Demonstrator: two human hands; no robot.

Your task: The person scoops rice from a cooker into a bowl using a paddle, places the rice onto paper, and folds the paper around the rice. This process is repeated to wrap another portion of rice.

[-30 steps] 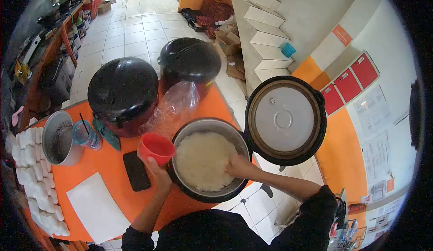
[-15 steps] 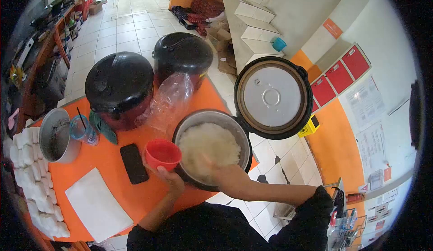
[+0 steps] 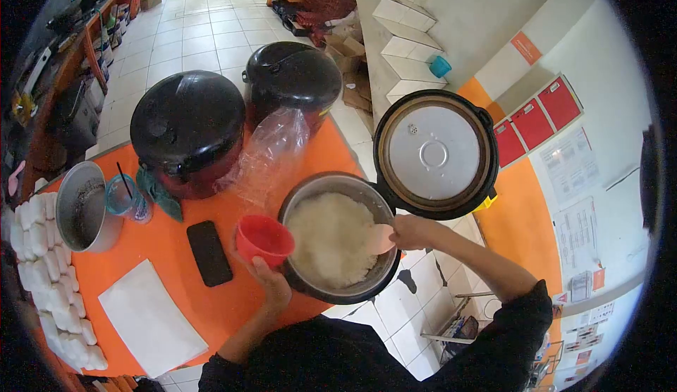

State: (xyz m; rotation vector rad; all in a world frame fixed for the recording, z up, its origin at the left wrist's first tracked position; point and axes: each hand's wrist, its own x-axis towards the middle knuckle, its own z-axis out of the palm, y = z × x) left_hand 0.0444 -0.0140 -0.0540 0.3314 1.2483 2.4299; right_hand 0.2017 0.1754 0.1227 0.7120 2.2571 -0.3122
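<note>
My left hand (image 3: 272, 279) is closed round a small red bowl (image 3: 265, 241), tilted beside the left rim of an open rice cooker (image 3: 338, 180). White rice (image 3: 330, 244) fills much of the cooker's metal pot. At the pot's right side, my right hand (image 3: 415, 233) grips a pale pink rice paddle (image 3: 381, 239), its blade at the edge of the rice against the inner wall. The cooker's lid (image 3: 431, 154) is swung back, its metal inside facing up.
Two closed black-lidded cookers (image 3: 187, 120) stand at the back, with a clear plastic bag (image 3: 271, 152) before them. Leftward are a phone (image 3: 209, 254), white paper (image 3: 152, 319), a metal pot (image 3: 83, 209), a plastic cup (image 3: 125, 198) and stacked white wrapped packets (image 3: 53, 279).
My right hand has moved from the lower middle of the pot to its right rim, bringing the paddle into view. The red bowl stays in my left hand, slightly further right.
</note>
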